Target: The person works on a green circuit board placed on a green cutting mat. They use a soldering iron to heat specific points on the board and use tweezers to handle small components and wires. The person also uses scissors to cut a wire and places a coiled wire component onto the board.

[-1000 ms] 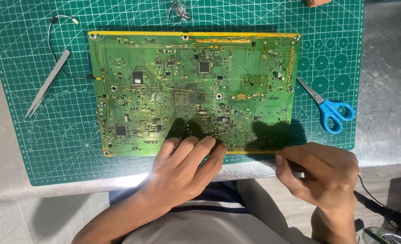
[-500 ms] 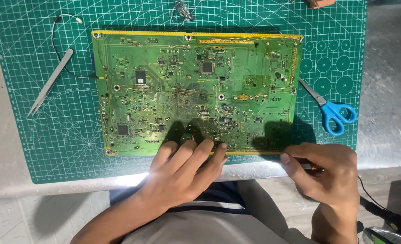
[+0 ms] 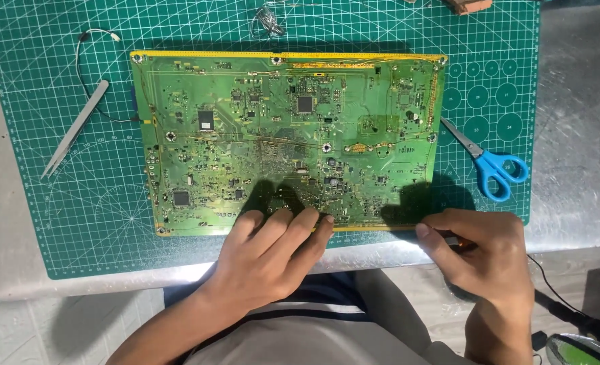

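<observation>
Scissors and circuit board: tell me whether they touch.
Cannot tell. In the head view the tip of the blue-handled scissors meets the right edge of the green circuit board, with no plain gap or contact visible.

head view, steeply downward, close over green cutting mat (image 3: 56,223)

Tool in right hand (image 3: 482,260) mostly hidden.

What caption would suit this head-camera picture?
Left hand flat on a large green circuit board; right hand grips a small tool beside blue-handled scissors.
</observation>
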